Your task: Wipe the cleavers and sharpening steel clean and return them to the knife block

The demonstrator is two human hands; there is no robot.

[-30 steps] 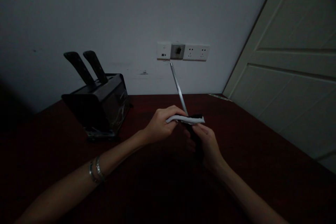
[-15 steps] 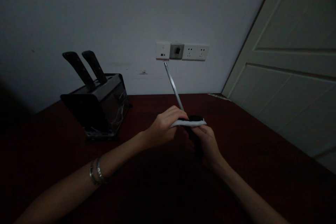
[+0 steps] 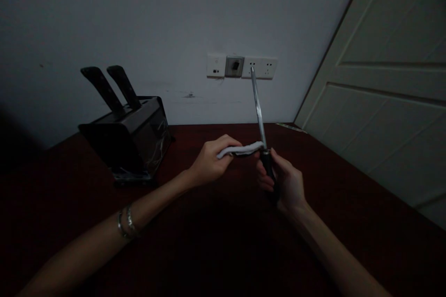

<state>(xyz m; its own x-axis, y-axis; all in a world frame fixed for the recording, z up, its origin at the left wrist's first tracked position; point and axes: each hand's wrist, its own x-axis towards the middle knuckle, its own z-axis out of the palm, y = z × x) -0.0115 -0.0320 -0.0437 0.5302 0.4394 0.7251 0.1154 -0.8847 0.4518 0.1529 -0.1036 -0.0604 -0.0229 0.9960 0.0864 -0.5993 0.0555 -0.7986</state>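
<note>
A honing steel (image 3: 258, 109) with a long silvery rod and a black handle points up and away from me. My right hand (image 3: 291, 183) is closed around its handle. Between the fingers and thumb of my left hand (image 3: 212, 160) is a folded white cloth (image 3: 242, 149) with a dark underside. The cloth's right end reaches the base of the rod, just above the handle; whether it touches the metal I cannot tell. Two bracelets circle my left wrist.
A knife block (image 3: 139, 125) holding two black-handled knives (image 3: 120, 86) stands on the dark red table (image 3: 205, 132) at left. Wall sockets (image 3: 259, 68) are behind the rod's tip. A pale panelled door (image 3: 379, 97) rises along the right side.
The steel has swung to the right, with its handle now visible in my right hand. My left hand and the cloth have moved slightly up and left, away from the right fingers.
</note>
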